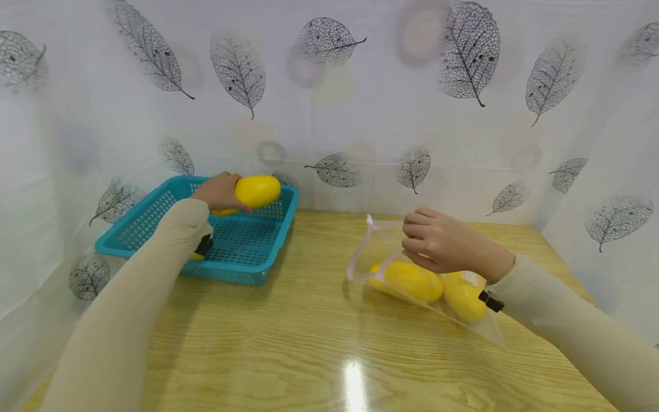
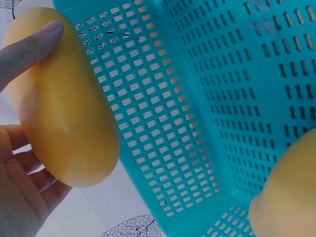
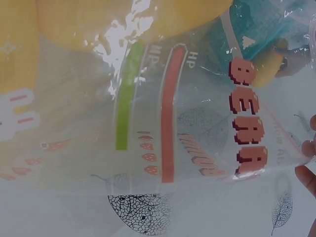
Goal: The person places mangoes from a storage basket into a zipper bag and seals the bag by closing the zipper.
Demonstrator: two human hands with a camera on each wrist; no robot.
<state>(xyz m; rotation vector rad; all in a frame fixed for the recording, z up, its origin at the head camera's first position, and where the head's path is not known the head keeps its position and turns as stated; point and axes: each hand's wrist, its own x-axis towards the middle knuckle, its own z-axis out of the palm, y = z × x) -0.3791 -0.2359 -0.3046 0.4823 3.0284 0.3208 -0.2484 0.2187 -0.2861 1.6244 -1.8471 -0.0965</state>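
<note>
Your left hand (image 1: 218, 191) holds a smooth yellow fruit (image 1: 257, 191), thumb across one side and fingers round the other, over the far part of the teal basket (image 1: 231, 268) on the left. Keep that wrap firm: the rounded skin looks slippery, so fingertips alone would probably let it roll. Leave room above the basket's far wall, and mind the other fruit (image 2: 291, 192) inside. Your right hand (image 1: 432, 240) pinches the clear bag (image 1: 386, 240) near its mouth, on the right of the table (image 1: 288, 332); two more fruits, a left one (image 1: 407, 281) and a right one (image 1: 465, 296), lie inside it. Hold the film lightly but surely; it looks thin, and the mouth could sag shut if your pinch slips.
</note>
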